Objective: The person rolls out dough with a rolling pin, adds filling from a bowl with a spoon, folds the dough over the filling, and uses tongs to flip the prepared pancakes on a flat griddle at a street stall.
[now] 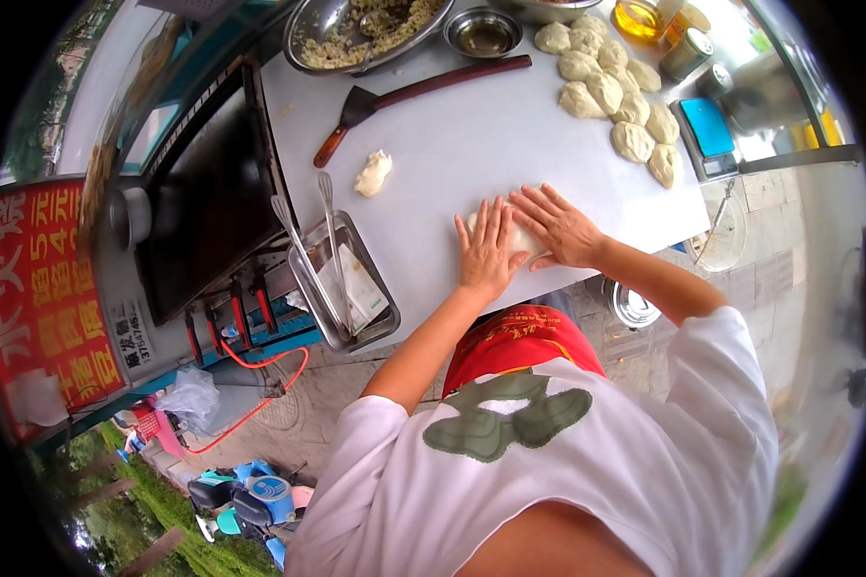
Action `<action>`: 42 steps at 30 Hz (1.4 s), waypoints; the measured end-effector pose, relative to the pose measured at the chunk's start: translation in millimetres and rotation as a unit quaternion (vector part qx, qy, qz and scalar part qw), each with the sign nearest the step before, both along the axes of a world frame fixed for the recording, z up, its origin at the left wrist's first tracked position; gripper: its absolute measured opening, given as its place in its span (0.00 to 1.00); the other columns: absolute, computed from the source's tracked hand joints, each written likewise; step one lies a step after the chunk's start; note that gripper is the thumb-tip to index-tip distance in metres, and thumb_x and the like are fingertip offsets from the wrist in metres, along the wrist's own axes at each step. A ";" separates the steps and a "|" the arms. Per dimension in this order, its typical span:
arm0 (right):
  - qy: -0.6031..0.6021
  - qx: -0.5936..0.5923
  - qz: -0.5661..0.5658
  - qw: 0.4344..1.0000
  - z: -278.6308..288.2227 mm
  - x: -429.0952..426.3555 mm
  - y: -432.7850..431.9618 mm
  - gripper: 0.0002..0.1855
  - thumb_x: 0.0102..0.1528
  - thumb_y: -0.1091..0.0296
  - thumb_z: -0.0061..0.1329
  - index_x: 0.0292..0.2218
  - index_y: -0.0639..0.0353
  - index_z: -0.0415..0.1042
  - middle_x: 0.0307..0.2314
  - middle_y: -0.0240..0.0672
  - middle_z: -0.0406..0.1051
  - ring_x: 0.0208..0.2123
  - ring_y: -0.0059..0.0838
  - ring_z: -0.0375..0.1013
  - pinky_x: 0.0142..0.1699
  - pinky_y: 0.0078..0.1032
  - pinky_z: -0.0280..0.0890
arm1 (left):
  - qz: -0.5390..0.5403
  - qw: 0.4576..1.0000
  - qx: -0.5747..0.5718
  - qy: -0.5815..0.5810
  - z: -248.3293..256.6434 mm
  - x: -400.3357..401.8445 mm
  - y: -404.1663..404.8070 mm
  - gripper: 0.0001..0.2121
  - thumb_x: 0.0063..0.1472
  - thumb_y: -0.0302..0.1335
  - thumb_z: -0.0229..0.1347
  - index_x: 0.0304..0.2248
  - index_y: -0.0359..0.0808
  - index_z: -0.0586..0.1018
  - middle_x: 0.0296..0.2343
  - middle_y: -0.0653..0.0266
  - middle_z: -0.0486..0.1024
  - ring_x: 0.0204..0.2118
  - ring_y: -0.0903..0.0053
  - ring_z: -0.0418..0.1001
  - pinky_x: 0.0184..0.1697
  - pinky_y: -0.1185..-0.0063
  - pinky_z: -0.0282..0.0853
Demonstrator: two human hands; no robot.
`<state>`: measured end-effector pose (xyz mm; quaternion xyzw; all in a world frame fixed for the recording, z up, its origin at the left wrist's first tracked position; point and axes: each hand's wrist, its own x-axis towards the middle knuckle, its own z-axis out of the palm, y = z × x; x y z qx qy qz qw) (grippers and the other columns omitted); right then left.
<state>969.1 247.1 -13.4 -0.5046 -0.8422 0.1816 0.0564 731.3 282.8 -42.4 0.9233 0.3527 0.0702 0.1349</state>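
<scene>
Both my hands lie palm down, side by side, on a flattened piece of dough [519,238] near the front edge of the white worktop [433,144]. My left hand [487,249] covers its left part, and my right hand [559,227] presses on its right part, fingers spread. Neither hand is closed around it, and much of the dough is hidden beneath them. A small lump of dough [373,173] sits alone to the left. Several dough balls [604,91] are grouped at the back right, some touching.
At the back stand a steel bowl of filling [325,21] and a small metal bowl [483,33]. A wooden-handled scraper [359,106] lies beside a long dark rod [455,81]. A steel tray [392,328] holds tongs, left of me, by a black griddle [202,195]. A scale [707,133] stands right.
</scene>
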 end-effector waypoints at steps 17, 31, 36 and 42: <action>0.077 0.001 -0.214 0.974 25.6 -77.9 -42.8 0.53 0.53 0.44 0.60 0.69 0.64 0.53 0.68 0.45 0.51 0.70 0.46 0.48 0.73 0.46 0.45 | 0.020 0.950 -0.309 -0.039 29.0 64.6 111.4 0.21 0.70 0.37 0.53 0.53 0.30 0.79 0.46 0.47 0.81 0.49 0.57 0.80 0.53 0.68 0.74; 0.226 -0.028 -0.355 0.907 -1.6 -14.3 -10.5 0.54 0.44 0.50 0.74 0.63 0.63 0.60 0.44 0.47 0.74 0.44 0.46 0.76 0.50 0.37 0.73 | -0.168 0.932 -0.319 -0.041 33.3 64.8 113.1 0.16 0.52 0.29 0.69 0.40 0.39 0.81 0.38 0.59 0.81 0.42 0.62 0.79 0.47 0.68 0.73; 0.174 -0.060 -0.354 0.917 17.9 -34.8 -9.8 0.50 0.46 0.47 0.72 0.61 0.58 0.61 0.40 0.46 0.76 0.42 0.48 0.77 0.47 0.39 0.73 | -0.133 0.905 -0.347 -0.206 50.8 38.8 92.6 0.11 0.55 0.21 0.64 0.39 0.35 0.80 0.36 0.57 0.79 0.41 0.60 0.78 0.46 0.67 0.73; 0.191 -0.061 -0.401 0.894 19.5 -46.0 -13.7 0.44 0.50 0.47 0.69 0.60 0.54 0.62 0.37 0.45 0.78 0.39 0.52 0.79 0.42 0.40 0.73 | -0.095 0.897 -0.302 -0.307 43.9 37.0 74.9 0.12 0.53 0.20 0.61 0.39 0.34 0.80 0.35 0.55 0.81 0.42 0.55 0.78 0.47 0.65 0.73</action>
